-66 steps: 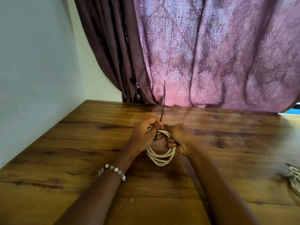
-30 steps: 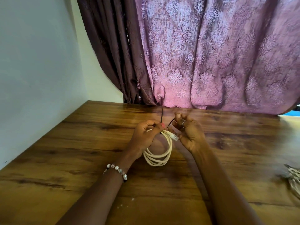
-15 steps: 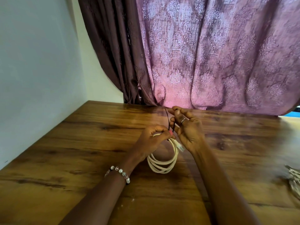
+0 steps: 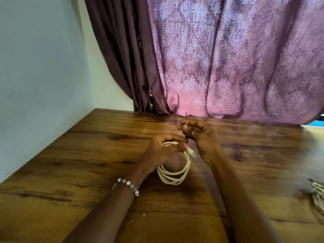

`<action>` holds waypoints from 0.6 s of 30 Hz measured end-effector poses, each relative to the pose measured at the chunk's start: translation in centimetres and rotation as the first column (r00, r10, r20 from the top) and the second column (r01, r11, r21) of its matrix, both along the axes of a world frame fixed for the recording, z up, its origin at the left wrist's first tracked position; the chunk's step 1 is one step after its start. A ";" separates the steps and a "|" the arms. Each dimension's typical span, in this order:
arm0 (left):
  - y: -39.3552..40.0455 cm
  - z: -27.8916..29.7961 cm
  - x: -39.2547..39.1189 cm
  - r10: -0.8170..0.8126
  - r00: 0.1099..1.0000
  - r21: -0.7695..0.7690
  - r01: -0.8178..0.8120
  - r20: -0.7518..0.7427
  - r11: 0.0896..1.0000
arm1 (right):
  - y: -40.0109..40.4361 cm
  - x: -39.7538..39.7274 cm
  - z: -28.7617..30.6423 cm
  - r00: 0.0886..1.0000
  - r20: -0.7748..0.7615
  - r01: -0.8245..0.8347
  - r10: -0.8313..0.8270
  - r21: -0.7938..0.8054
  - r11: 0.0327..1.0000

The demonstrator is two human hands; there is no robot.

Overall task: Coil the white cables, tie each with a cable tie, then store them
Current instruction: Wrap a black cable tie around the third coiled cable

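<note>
Compared with a moment earlier, the right hand (image 4: 201,137) has drawn the dark cable tie (image 4: 185,125) further through, so only a short tip of it now shows above the fingers, where before a long tail stood up against the curtain (image 4: 228,58). Both hands sit a little further from the person than they did.

On a wooden table (image 4: 87,155), a person works with two bare hands. The left hand (image 4: 163,149), with a beaded bracelet (image 4: 128,185) at the wrist, is closed on the top of a coiled white cable (image 4: 173,178). The coil hangs below the fist as several loops, its lower edge close to or on the tabletop; which cannot be told. A pale connector (image 4: 192,153) sticks out beside the left thumb.

The right hand, wearing a ring, is pinched on the tie just above and to the right of the left hand, the two hands nearly touching.

The step in hand looks to be tying this coil, with the tie being pulled snug. Whether it has locked cannot be seen, as the fingers hide the head of the tie.

The next move likely calls for a firm final pull while the left hand keeps the loops bunched, then setting the bundle aside.

More pale cable (image 4: 317,195) lies at the far right edge of the table, blurred.
</note>
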State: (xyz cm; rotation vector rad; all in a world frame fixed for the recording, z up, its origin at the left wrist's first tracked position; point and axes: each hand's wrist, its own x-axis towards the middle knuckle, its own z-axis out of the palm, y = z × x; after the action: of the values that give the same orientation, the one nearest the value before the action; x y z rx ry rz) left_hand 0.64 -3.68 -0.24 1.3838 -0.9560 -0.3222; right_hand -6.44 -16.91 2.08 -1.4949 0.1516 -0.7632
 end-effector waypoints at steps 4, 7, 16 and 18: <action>0.0 0.1 -0.3 -0.003 1.000 0.024 0.003 -0.006 1.000 | 0.2 0.5 -0.5 0.997 -0.011 0.076 -0.082 -0.266 0.961; 0.0 0.2 -0.2 0.025 0.998 0.043 -0.023 -0.052 0.999 | 0.4 0.9 -0.6 0.991 0.019 0.132 -0.135 -0.384 0.914; -0.3 -0.2 0.5 0.160 0.987 -0.014 -0.160 0.016 0.987 | -0.2 0.4 -0.5 0.999 -0.003 -0.033 0.034 -0.313 0.949; -0.5 -0.5 0.9 0.205 0.979 -0.015 -0.205 0.014 0.979 | -0.2 0.1 -0.3 0.998 -0.007 -0.058 0.059 -0.302 0.952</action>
State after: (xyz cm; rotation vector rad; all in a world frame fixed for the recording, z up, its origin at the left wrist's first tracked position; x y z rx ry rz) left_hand 1.53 -4.15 -0.78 1.4605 -0.8178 -0.1496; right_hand -6.30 -17.15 1.74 -1.7806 -0.0133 -0.7642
